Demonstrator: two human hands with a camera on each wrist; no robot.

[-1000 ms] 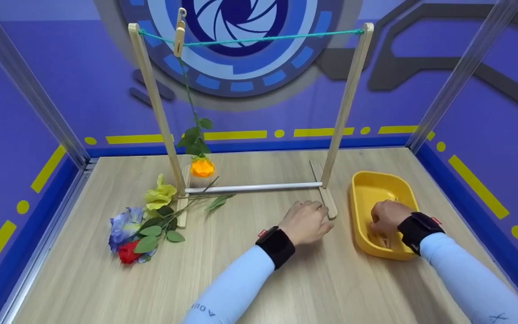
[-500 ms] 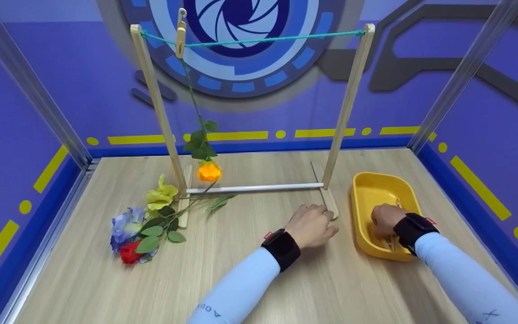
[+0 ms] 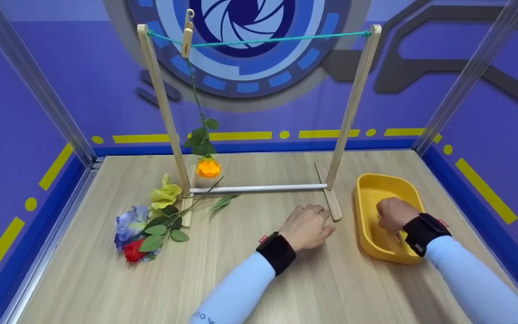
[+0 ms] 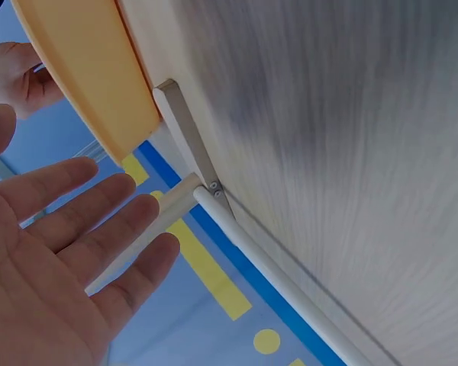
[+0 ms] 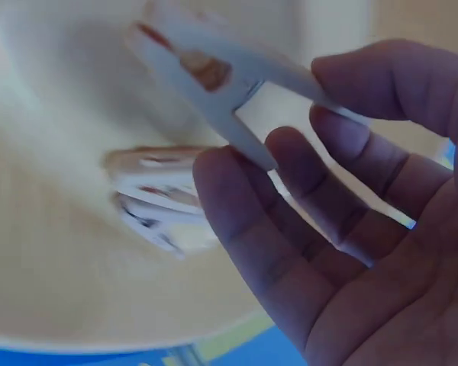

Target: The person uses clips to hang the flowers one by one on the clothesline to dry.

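My right hand (image 3: 396, 215) is inside the yellow tub (image 3: 361, 225). In the right wrist view it pinches a wooden clothespin (image 5: 185, 85) by its legs, between thumb and fingers. More clothespins (image 5: 154, 183) lie at the tub's bottom beneath it. My left hand (image 3: 306, 228) hovers over the table near the rack's right foot, fingers extended and palm bare in the left wrist view. An orange flower (image 3: 208, 168) hangs head down from the green line (image 3: 268, 39), its stem held by a clothespin (image 3: 187, 41) near the left post.
A yellow flower (image 3: 165, 194), a blue flower (image 3: 131, 225) and a red flower (image 3: 134, 250) lie on the table at left, stems reaching past the rack's left foot. The wooden rack (image 3: 351, 105) has a white bottom bar (image 3: 259, 188). Purple walls enclose the table.
My right hand has shifted slightly within the tub and lifted a little. My left hand stays nearly in place. The head view has turned slightly left, and the hanging flower sways a little.
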